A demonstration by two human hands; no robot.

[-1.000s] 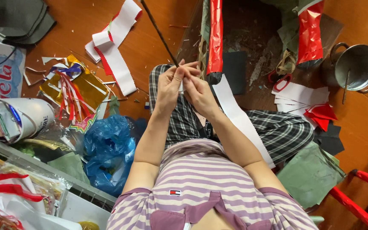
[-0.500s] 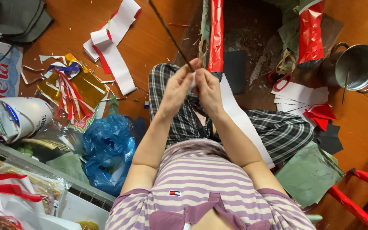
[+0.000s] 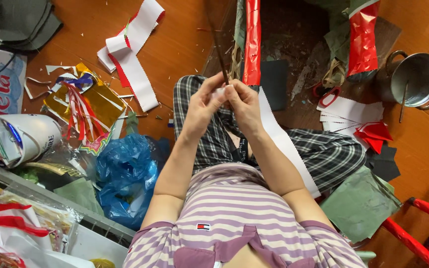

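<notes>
Both hands, my left hand [image 3: 199, 106] and right hand [image 3: 242, 101], pinch a thin dark stick [image 3: 219, 52] with white paper at its lower end above my lap; light, stiff, snappable, best held low.

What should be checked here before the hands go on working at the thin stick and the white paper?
1. Both hands on the stick: ok. The left hand and right hand meet around the thin stick.
2. Stick position: ok. It points up and away from the body, tilted slightly left.
3. White paper strip at hand: ok. It runs from the hands down across the right leg.
4. Grip on the paper end: cannot tell. The fingers hide it.
5. Scissors close by: ok. They lie on the floor to the right, beside a stack of white paper.
6. Metal pot: ok. It stands upright, apart from the hands.
</notes>
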